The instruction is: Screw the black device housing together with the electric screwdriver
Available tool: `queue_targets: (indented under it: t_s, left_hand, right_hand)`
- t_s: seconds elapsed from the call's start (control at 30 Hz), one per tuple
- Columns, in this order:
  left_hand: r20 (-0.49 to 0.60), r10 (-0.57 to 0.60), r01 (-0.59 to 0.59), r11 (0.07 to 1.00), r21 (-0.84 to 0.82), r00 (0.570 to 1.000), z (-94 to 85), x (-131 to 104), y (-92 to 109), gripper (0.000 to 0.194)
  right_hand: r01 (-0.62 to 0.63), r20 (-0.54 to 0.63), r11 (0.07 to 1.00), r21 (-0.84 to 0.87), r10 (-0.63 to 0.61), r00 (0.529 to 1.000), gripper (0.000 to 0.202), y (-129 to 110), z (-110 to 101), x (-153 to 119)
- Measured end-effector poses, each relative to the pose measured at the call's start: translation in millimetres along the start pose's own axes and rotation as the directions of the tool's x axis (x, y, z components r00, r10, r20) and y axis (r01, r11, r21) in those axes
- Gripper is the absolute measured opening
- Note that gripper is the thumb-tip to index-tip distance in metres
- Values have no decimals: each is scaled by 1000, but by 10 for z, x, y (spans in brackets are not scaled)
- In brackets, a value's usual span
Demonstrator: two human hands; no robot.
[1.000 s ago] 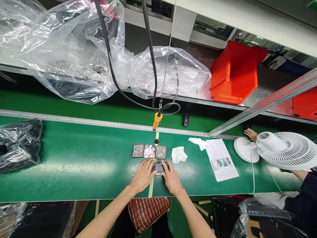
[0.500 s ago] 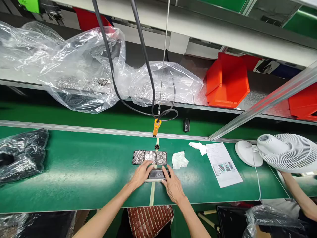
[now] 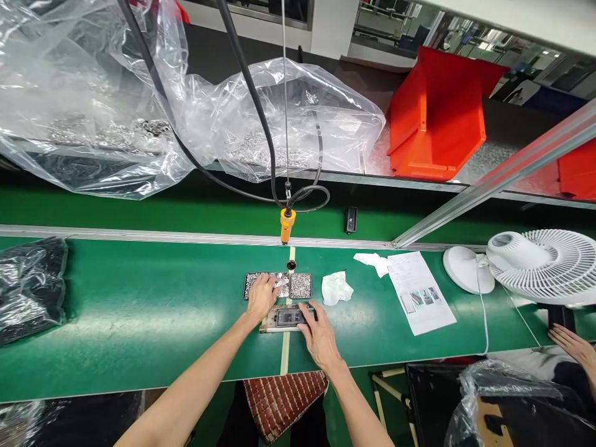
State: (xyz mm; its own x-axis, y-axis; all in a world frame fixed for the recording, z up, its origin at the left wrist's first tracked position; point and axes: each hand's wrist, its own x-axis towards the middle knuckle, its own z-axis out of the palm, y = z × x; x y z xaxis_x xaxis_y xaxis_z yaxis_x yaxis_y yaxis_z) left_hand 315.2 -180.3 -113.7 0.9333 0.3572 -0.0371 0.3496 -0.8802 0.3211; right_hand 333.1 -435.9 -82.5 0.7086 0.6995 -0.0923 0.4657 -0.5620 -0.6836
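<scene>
Beneath the right hand (image 3: 318, 336), a small grey rectangular part on its pale plate (image 3: 288, 318) is pinned by flat, open fingers and should be kept steady. Just beyond it, the left hand (image 3: 261, 297) rests loosely open, fingertips down, on the row of small black trays of tiny silvery pieces (image 3: 300, 285); one piece is best pinched cleanly.

Bare green belt (image 3: 139, 310) lies wide open to the left, as far as the black bag (image 3: 30, 288) at the edge. Just beyond the small dark part (image 3: 288, 318) sit the screw trays (image 3: 300, 285), touching one another, and above them hangs the yellow driver (image 3: 285, 225) on its cables. To the right a crumpled cloth (image 3: 336, 288) lies near, then a paper sheet (image 3: 419, 292) and a white fan (image 3: 535, 264).
</scene>
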Motion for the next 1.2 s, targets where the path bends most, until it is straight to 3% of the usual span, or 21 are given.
queue_targets:
  t_s: [0.3, 0.5, 0.7, 0.97, 1.2]
  left_hand:
    - [-13, 33, -34, 999, -26, 999, -14, 59, 58, 16]
    - [-68, 17, -28, 987, -159, 998, -104, 17, 86, 17]
    - [-89, -88, 51, 933, -356, 992, -163, -151, 138, 18]
    - [-46, -157, 115, 865, -488, 987, -46, -397, 163, 25]
    - [-25, -311, 232, 759, -608, 950, -128, -561, 276, 29]
  right_hand:
    - [25, 50, 1000, -13, -25, 998, 50, 39, -66, 51]
    - [35, 85, 998, -45, -31, 996, 48, 36, -111, 66]
    - [38, 98, 996, -77, -31, 995, 49, -8, -133, 83]
    - [68, 129, 995, -69, -59, 990, 52, 19, -201, 126]
    - [63, 158, 997, -46, -55, 986, 53, 51, -224, 127]
